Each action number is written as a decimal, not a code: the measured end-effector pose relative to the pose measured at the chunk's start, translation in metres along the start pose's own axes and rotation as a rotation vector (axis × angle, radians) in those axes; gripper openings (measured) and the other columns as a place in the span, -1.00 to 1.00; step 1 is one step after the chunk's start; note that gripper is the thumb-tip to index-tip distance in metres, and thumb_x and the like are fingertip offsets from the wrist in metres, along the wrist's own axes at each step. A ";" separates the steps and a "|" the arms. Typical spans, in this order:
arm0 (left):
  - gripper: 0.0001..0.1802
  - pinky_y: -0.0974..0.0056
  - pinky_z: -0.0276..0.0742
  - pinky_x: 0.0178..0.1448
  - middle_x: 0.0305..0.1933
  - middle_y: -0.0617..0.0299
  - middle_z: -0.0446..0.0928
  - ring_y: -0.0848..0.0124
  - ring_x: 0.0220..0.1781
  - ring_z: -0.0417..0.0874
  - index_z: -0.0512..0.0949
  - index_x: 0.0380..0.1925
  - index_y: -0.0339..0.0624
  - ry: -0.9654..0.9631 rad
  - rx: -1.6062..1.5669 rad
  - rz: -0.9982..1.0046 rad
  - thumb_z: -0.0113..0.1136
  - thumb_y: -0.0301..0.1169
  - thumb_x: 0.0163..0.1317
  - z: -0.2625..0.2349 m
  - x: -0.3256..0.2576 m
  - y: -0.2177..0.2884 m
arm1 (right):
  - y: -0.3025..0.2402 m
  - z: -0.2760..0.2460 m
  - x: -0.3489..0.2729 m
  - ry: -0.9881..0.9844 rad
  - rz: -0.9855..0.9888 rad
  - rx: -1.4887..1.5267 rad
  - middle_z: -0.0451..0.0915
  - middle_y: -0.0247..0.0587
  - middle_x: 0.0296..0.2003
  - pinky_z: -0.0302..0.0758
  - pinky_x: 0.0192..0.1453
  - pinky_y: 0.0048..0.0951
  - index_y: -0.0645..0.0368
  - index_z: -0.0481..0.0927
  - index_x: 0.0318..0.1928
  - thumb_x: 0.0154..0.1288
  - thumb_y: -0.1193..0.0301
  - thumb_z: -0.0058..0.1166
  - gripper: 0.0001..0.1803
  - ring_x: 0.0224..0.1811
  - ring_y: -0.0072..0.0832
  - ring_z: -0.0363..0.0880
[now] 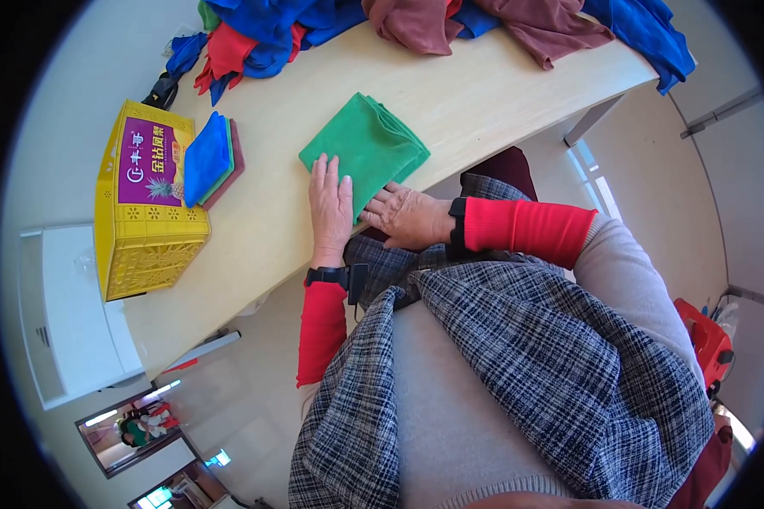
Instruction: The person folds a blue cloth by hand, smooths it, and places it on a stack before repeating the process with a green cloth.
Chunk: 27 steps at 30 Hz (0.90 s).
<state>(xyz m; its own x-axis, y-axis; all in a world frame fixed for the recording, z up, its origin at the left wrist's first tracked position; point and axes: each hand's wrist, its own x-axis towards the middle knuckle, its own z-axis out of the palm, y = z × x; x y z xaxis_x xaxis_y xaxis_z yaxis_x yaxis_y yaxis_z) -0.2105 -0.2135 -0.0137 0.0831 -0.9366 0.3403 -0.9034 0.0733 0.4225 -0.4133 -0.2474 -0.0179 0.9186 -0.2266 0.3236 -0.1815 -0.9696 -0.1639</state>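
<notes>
Here both hands (329, 202) (407, 216) press flat on the folded green cloth (367, 144).

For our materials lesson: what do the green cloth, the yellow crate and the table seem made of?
Green cloth: soft, matt fabric, probably microfibre; it folds in layers. Yellow crate: moulded plastic with lattice walls. Table: pale wood-look top, likely laminate; smooth, faint grain.

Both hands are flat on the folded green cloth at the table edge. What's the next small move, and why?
Probably lift the green cloth and set it on the stack of folded cloths by the yellow crate. It looks fully folded, the left hand and right hand only press it flat, and the stack already holds similar folded cloths.
</notes>
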 end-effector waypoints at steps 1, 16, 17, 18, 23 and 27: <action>-0.47 0.01 0.08 0.59 0.54 -0.13 0.20 0.01 0.61 0.13 0.34 0.40 -0.24 -0.052 0.027 -0.001 -0.09 -0.21 0.55 0.002 -0.001 0.000 | -0.003 -0.006 -0.002 -0.031 -0.011 -0.014 0.42 -0.08 0.33 0.05 0.59 -0.06 0.23 0.47 0.27 0.14 -0.04 0.27 -0.20 0.45 -0.16 0.27; -0.25 -0.29 -0.12 0.60 0.63 0.05 0.07 0.04 0.67 -0.04 0.20 0.51 -0.14 -0.182 0.368 -0.031 0.03 -0.02 0.44 0.006 -0.007 0.022 | 0.027 0.009 0.075 0.212 0.356 0.171 0.37 -0.03 0.41 0.05 0.59 0.01 0.15 0.40 0.39 0.50 -0.05 -0.14 -0.33 0.54 -0.10 0.17; -0.25 -0.29 -0.11 0.60 0.63 0.05 0.06 0.04 0.67 -0.05 0.20 0.50 -0.15 -0.157 0.320 -0.054 0.04 -0.02 0.43 0.006 -0.007 0.023 | 0.034 0.013 0.073 0.189 0.369 0.147 0.34 -0.05 0.44 0.03 0.60 -0.01 0.13 0.41 0.39 0.51 -0.06 -0.17 -0.34 0.55 -0.10 0.15; -0.25 -0.29 -0.11 0.60 0.63 0.05 0.06 0.04 0.67 -0.05 0.20 0.50 -0.15 -0.161 0.319 -0.058 0.04 -0.02 0.43 0.007 -0.006 0.022 | 0.041 0.017 0.071 0.165 0.383 0.122 0.31 -0.08 0.46 0.01 0.61 -0.03 0.11 0.43 0.39 0.53 -0.06 -0.20 -0.35 0.57 -0.10 0.14; -0.26 -0.31 -0.05 0.59 0.62 0.03 0.07 0.03 0.67 -0.04 0.21 0.48 -0.24 -0.137 0.357 -0.081 0.03 -0.03 0.44 0.008 -0.008 0.015 | 0.065 0.008 0.070 0.095 0.398 -0.012 0.30 -0.10 0.47 -0.01 0.62 -0.04 0.10 0.37 0.43 0.55 -0.05 -0.24 -0.34 0.58 -0.12 0.11; -0.26 -0.31 -0.02 0.58 0.62 0.01 0.08 0.02 0.66 -0.02 0.21 0.47 -0.27 -0.129 0.364 -0.093 0.02 -0.03 0.46 0.008 -0.010 0.018 | 0.069 0.006 0.068 0.085 0.442 -0.080 0.30 -0.11 0.47 -0.02 0.63 -0.05 0.09 0.35 0.45 0.55 -0.04 -0.24 -0.34 0.58 -0.13 0.10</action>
<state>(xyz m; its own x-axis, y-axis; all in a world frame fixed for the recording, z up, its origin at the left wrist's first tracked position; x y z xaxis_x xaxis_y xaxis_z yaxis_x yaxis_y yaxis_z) -0.2314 -0.2056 -0.0163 0.1391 -0.9706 0.1966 -0.9865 -0.1186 0.1128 -0.3613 -0.3294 -0.0130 0.7152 -0.6241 0.3147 -0.5794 -0.7812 -0.2323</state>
